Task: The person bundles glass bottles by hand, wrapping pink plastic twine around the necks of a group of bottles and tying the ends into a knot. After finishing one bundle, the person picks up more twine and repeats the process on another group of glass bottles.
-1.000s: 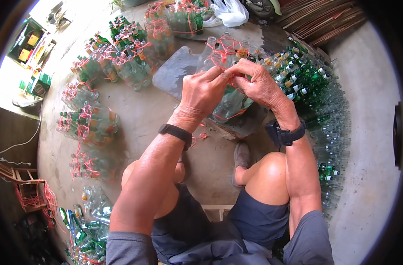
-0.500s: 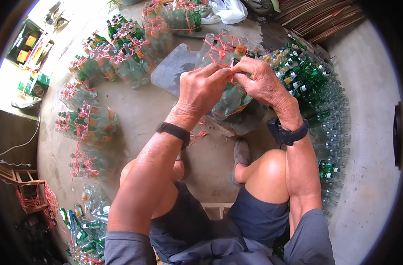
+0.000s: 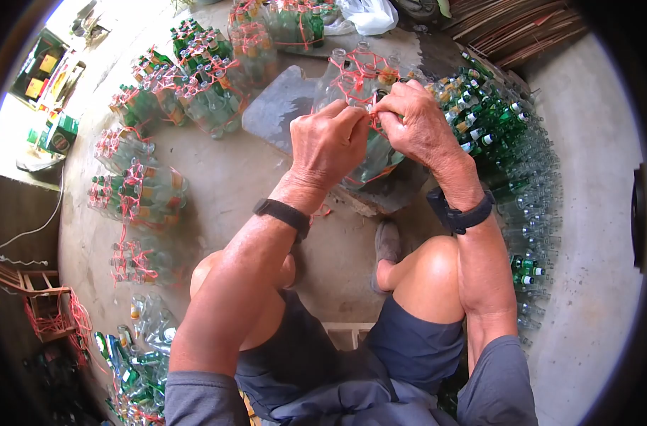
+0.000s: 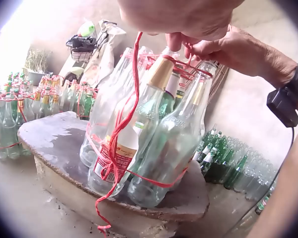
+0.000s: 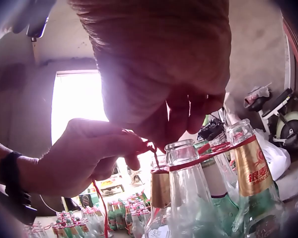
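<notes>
A bundle of glass bottles [image 4: 161,141] stands upright on a low slab [image 4: 54,141], bound with red plastic twine [image 4: 120,130] round the necks and lower bodies. Over the bottle tops, my left hand [image 3: 328,145] pinches the twine between thumb and curled fingers, a long loose end hanging below it. My right hand [image 3: 424,129] is just beside it, finger and thumb pinching the twine near a bottle mouth [image 5: 180,145]. A small twist of twine shows between the two hands in the right wrist view. Gold foil wraps some bottle necks [image 5: 251,168].
Tied bottle bundles [image 3: 210,99] stand on the floor to the left and behind. Many loose bottles [image 3: 490,128] line the right wall. More bottles [image 3: 142,362] lie at lower left, near a wooden stool [image 3: 36,284] with red twine. Sticks [image 3: 511,28] lie at the back.
The hands have drawn slightly apart at the fingertips, with the left fingers curling more tightly and the right hand rising a little. Both stay over the same bundle.
</notes>
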### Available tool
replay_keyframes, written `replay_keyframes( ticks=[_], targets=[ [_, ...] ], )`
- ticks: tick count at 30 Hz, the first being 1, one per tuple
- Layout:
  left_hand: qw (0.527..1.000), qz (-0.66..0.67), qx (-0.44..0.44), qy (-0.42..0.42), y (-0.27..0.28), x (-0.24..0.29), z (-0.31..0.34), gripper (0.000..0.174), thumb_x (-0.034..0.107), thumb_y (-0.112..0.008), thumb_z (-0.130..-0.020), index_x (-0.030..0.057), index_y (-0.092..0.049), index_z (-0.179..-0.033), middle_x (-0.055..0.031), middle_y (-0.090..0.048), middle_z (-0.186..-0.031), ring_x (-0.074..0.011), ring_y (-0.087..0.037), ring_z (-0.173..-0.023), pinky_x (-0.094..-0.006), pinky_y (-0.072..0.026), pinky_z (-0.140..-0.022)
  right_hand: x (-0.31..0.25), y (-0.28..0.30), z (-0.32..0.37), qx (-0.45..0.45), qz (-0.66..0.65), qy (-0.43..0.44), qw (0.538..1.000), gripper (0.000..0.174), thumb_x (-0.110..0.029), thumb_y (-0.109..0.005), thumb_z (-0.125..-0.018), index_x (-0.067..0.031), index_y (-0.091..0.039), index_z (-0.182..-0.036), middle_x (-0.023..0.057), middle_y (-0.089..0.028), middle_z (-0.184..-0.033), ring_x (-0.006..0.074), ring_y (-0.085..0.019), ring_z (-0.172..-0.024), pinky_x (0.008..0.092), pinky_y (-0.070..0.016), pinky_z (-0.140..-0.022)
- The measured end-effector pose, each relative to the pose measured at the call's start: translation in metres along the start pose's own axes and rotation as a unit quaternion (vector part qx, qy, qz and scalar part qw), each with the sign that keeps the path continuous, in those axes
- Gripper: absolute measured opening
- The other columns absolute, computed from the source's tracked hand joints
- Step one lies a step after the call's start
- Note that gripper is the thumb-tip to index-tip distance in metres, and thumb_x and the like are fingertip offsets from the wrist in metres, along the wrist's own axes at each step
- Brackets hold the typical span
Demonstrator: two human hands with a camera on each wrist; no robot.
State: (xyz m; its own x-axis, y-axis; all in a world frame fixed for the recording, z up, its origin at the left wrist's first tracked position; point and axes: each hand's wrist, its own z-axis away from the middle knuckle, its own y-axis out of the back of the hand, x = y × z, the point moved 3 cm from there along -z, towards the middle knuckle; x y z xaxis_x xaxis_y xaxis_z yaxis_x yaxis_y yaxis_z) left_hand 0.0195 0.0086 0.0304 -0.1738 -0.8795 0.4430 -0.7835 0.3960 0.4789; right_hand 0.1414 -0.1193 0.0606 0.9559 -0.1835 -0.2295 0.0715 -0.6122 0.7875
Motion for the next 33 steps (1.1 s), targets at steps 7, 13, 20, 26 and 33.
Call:
replay_keyframes(
  ticks=[7,13,20,26,33],
  targets=[
    [0.999,0.034,0.030,0.025,-0.002,0.001,0.007,0.010,0.011,-0.076,-0.084,0.0092,-0.071,-0.076,-0.0077,-0.064,-0.071,-0.0319,-0.067,-0.061,-0.0419,-0.0503,-0.052,0.002,0.002,0.006,-0.001,0.041,-0.050,0.998,0.014,-0.009,-0.064,-0.083,-0.0090,-0.077,-0.078,0.0138,-0.069,-0.084,0.0368,-0.063,-0.085,0.0481,-0.0531,-0.083],
    [0.997,0.045,0.019,0.056,0.003,0.004,0.009,0.010,0.011,-0.076,-0.084,0.0073,-0.071,-0.076,-0.0094,-0.065,-0.071,-0.0339,-0.067,-0.063,-0.0429,-0.0507,-0.054,0.002,0.000,0.007,-0.017,0.042,-0.068,0.997,0.010,-0.005,-0.066,-0.084,-0.0043,-0.076,-0.085,0.0137,-0.068,-0.084,0.0346,-0.062,-0.084,0.0461,-0.0526,-0.079],
    [0.993,0.043,-0.036,0.101,0.014,0.000,0.013,0.007,0.011,-0.077,-0.087,0.0059,-0.074,-0.084,-0.0151,-0.068,-0.076,-0.0362,-0.069,-0.068,-0.0400,-0.0525,-0.059,0.000,0.003,0.006,-0.049,-0.014,-0.090,0.995,0.009,-0.008,-0.068,-0.087,-0.0026,-0.075,-0.088,0.0147,-0.070,-0.086,0.0329,-0.066,-0.084,0.0441,-0.0539,-0.081],
    [0.994,0.052,-0.019,0.094,0.018,-0.002,0.010,0.009,0.012,-0.076,-0.085,0.0068,-0.072,-0.078,-0.0118,-0.068,-0.074,-0.0367,-0.069,-0.069,-0.0452,-0.0534,-0.060,-0.006,0.005,0.004,-0.118,-0.095,-0.160,0.975,0.014,-0.014,-0.074,-0.091,0.0007,-0.073,-0.093,0.0132,-0.070,-0.089,0.0252,-0.069,-0.084,0.0375,-0.0560,-0.076],
    [0.994,0.055,-0.026,0.094,0.017,0.002,0.011,0.008,0.012,-0.076,-0.086,0.0069,-0.073,-0.081,-0.0115,-0.069,-0.077,-0.0364,-0.069,-0.071,-0.0453,-0.0538,-0.061,-0.003,-0.003,0.003,-0.080,-0.114,-0.129,0.982,0.016,-0.014,-0.074,-0.092,0.0007,-0.070,-0.089,0.0126,-0.068,-0.088,0.0273,-0.066,-0.083,0.0382,-0.0539,-0.078]
  ],
)
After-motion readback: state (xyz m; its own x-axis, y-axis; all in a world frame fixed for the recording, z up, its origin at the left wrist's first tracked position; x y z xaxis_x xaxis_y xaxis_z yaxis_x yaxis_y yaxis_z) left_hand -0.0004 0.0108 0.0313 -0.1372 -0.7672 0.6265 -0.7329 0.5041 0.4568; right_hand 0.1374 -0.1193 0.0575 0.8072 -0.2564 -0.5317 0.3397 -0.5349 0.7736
